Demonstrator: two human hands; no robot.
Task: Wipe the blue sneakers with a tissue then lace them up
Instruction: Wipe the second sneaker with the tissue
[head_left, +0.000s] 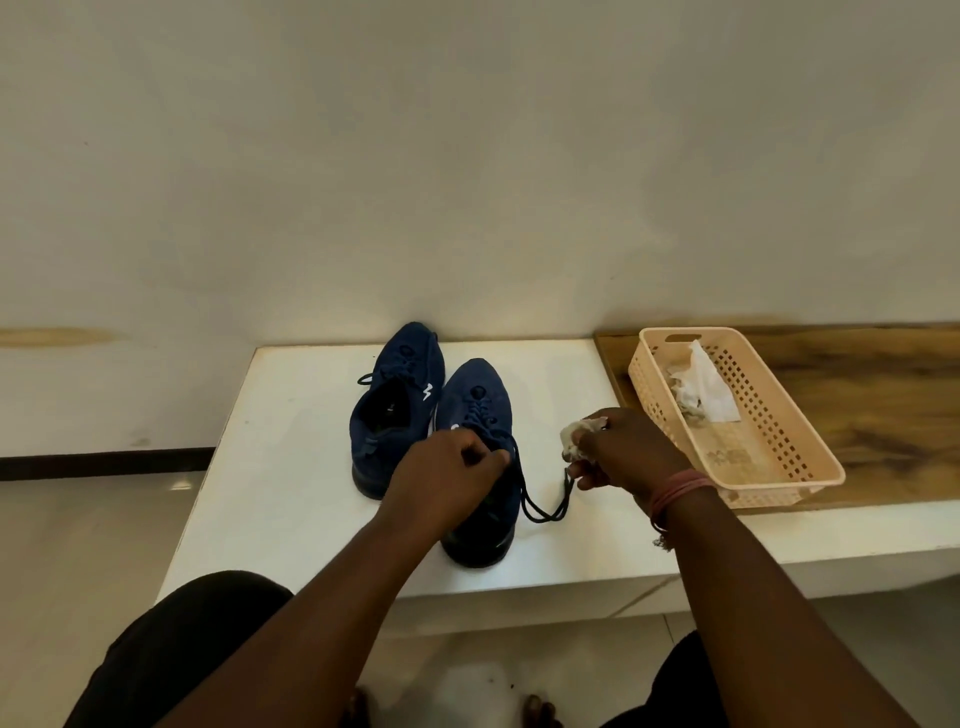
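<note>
White zigzag logo (427, 391) on sneaker (396, 400); lettering unreadable.

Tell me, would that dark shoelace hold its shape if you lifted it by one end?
Probably not. The shoelace sags in a loose loop on the white table between the near sneaker and the right hand, so it looks floppy. It seems thin and likely light.

No words or numbers can be read anywhere. The only sign is a small white zigzag logo on the side of the far blue sneaker (397, 395); a white scrap of marking on the near blue sneaker (475, 410) is too hidden to make out.
</note>
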